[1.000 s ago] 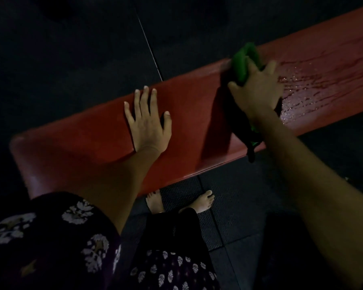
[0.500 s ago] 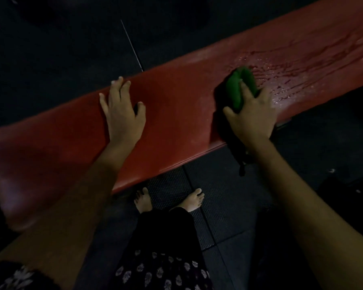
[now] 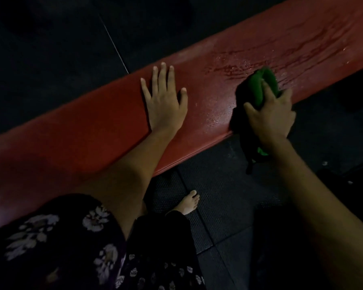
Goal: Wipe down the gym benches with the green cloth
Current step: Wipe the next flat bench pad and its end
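A long red padded gym bench (image 3: 105, 130) runs diagonally from lower left to upper right. My left hand (image 3: 165, 101) lies flat on its middle, fingers spread and straight. My right hand (image 3: 270, 118) grips a bunched green cloth (image 3: 259, 86) and presses it on the bench's near edge. A dark tail of the cloth hangs below the edge. Wet streaks and droplets shine on the pad beyond and to the right of the cloth.
Dark rubber floor tiles (image 3: 218, 201) surround the bench, with a thin seam line at the upper left. My bare foot (image 3: 189, 203) stands on the textured tile just below the bench's near edge. A dark floral garment fills the lower left.
My right hand has drawn the cloth from the bench's far side toward its near edge. My left hand stays flat on the pad. The camera view has shifted.
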Action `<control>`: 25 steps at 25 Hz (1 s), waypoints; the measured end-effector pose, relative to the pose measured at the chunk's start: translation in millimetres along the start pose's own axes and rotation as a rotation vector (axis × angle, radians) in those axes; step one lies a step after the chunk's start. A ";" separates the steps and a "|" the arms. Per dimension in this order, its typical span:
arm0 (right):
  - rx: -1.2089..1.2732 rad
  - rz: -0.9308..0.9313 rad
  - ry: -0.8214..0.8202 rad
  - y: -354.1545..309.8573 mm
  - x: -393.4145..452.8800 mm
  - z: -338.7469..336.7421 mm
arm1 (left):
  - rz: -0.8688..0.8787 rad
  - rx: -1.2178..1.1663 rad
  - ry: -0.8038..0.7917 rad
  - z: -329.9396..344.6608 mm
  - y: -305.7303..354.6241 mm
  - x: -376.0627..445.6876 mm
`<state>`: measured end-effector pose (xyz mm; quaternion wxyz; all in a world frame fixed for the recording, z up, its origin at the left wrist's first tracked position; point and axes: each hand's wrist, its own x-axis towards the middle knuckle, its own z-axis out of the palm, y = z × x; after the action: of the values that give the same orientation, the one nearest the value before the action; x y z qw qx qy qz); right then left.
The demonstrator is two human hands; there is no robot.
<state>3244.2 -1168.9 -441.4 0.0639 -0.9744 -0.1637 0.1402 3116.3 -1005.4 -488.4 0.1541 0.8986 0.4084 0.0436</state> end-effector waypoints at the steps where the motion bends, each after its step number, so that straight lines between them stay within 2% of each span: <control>1: -0.016 -0.065 -0.017 -7.8 -4.2 3.6 | 0.003 0.000 0.017 1.6 -1.0 -2.5; 4: -0.154 -0.450 -0.096 -21.9 -15.4 7.9 | -0.005 -0.012 0.030 2.3 -1.1 -3.0; 5: -0.197 -0.496 -0.103 -20.0 -4.0 2.6 | -0.012 -0.007 0.027 1.5 1.0 -1.8; 6: -0.216 -0.458 -0.106 -17.6 11.6 -6.1 | -0.016 0.002 0.021 0.9 3.2 -0.5; 9: -0.105 -0.117 -0.056 -19.5 49.6 -24.2 | -0.019 0.026 0.024 0.9 3.8 0.7; 10: -0.133 -0.103 -0.046 -28.4 47.7 -22.2 | -0.021 0.034 0.027 0.9 3.6 -0.2; 11: -0.190 -0.175 -0.047 -40.4 39.6 -16.9 | -0.020 0.041 0.025 0.9 3.9 -1.2; 14: -0.281 -0.574 -0.122 -68.3 8.8 -4.4 | -0.013 0.055 0.012 0.3 6.8 -2.0; 16: -0.307 -0.684 -0.163 -67.6 23.7 -8.0 | -0.017 0.062 0.016 0.9 7.3 -0.2; 18: -0.299 -0.556 -0.144 -62.2 62.7 -18.1 | -0.018 0.069 0.028 1.6 7.3 1.9; 21: -0.144 -0.203 -0.097 -62.4 105.5 -31.7 | -0.016 0.074 0.044 2.9 5.2 4.6; 22: -0.133 -0.142 -0.077 -68.8 105.8 -29.3 | -0.017 0.076 0.044 3.6 4.4 4.3; 23: -0.157 -0.152 -0.063 -79.2 99.9 -24.9 | -0.019 0.082 0.046 4.0 4.2 3.7; 25: -0.211 -0.336 -0.078 -101.5 76.8 -14.7 | -0.015 0.088 0.042 4.6 6.5 3.1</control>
<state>3287.7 -1048.9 -429.5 -0.0224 -0.9285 -0.3401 0.1472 3124.0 -1008.2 -490.9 0.1061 0.9003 0.4199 0.0434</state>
